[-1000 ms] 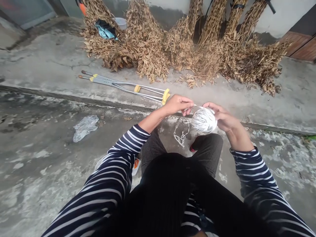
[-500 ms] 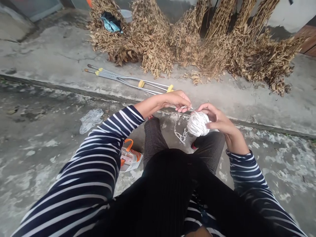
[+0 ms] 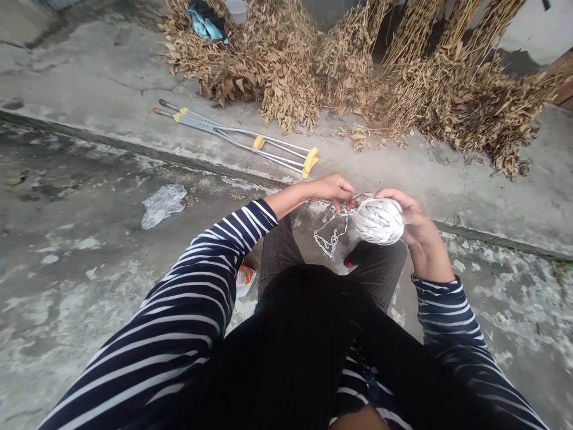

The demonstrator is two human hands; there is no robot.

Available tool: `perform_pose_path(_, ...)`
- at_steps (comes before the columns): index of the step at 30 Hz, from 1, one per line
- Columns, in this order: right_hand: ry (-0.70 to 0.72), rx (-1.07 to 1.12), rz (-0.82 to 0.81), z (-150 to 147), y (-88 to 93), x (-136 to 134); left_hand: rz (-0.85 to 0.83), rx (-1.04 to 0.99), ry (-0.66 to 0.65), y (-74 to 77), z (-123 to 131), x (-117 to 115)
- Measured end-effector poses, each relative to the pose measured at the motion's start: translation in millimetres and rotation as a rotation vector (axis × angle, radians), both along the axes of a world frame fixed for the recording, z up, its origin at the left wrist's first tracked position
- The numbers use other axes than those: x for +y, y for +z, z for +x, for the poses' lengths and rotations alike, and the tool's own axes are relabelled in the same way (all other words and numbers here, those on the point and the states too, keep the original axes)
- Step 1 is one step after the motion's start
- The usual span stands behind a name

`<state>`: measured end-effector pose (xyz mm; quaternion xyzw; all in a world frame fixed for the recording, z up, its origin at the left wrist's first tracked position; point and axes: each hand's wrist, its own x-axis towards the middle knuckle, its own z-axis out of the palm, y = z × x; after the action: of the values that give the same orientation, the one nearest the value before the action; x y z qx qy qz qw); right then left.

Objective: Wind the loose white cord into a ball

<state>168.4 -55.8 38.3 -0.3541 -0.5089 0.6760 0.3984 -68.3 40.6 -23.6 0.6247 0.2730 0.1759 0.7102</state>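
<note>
My right hand (image 3: 414,224) is wrapped round the far and right side of a ball of white cord (image 3: 379,221), holding it above my right knee. To its left, the bent fingers of my left hand (image 3: 336,190) grip a strand of the white cord (image 3: 347,212) close to the ball. From there a loose, kinked length of cord (image 3: 329,243) dangles between my legs. Part of the left hand's fingertips is hidden behind the hand itself.
A pair of crutches (image 3: 242,138) with yellow pads lies on the raised concrete ledge. Behind it stand dried plant bundles (image 3: 286,77). A crumpled plastic bag (image 3: 164,205) lies on the ground at left, and an orange-and-white bag (image 3: 245,279) shows beside my left leg.
The ball has shifted right and turned in my right hand. My left hand has moved slightly right with the strand. The view has tilted, and my left sleeve covers more of the orange-and-white bag.
</note>
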Motion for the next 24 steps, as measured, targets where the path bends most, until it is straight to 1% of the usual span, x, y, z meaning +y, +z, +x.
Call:
perform_pose_path(3, -0.042, -0.032, -0.012, 4.5, 7.0, 1.4, -0.059, -0.040, 0.093, -15.5, 3.6, -6.8)
perform_pose_path(5, -0.054, -0.048, -0.017, 6.1, 9.8, 1.6, -0.073, -0.029, 0.153, -20.6, 6.0, -7.8)
perform_pose_path(9, -0.037, -0.051, -0.015, 5.7, 12.4, -2.0, -0.071, 0.074, 0.252, -23.3, 8.9, -1.5)
perform_pose_path(12, -0.019, -0.053, -0.016, 5.8, 16.1, -8.4, -0.058, 0.115, 0.342, -24.5, 7.8, 7.7)
perform_pose_path(14, -0.001, -0.045, -0.010, 7.0, 19.1, -13.3, -0.033, 0.143, 0.379, -25.1, 5.4, 15.6)
perform_pose_path(17, 0.033, -0.035, 0.008, 10.3, 20.8, -19.1, 0.034, 0.195, 0.408, -22.1, -0.4, 30.2)
perform_pose_path(19, 0.062, -0.048, 0.020, 13.2, 18.9, -21.0, 0.082, 0.228, 0.407, -16.1, -6.5, 41.0)
perform_pose_path(22, 0.102, -0.069, 0.028, 17.2, 14.0, -21.7, 0.140, 0.262, 0.374, -4.2, -18.2, 56.0)
perform_pose_path(24, 0.117, -0.072, 0.028, 18.3, 11.7, -21.7, 0.150, 0.276, 0.337, 1.0, -24.9, 63.0)
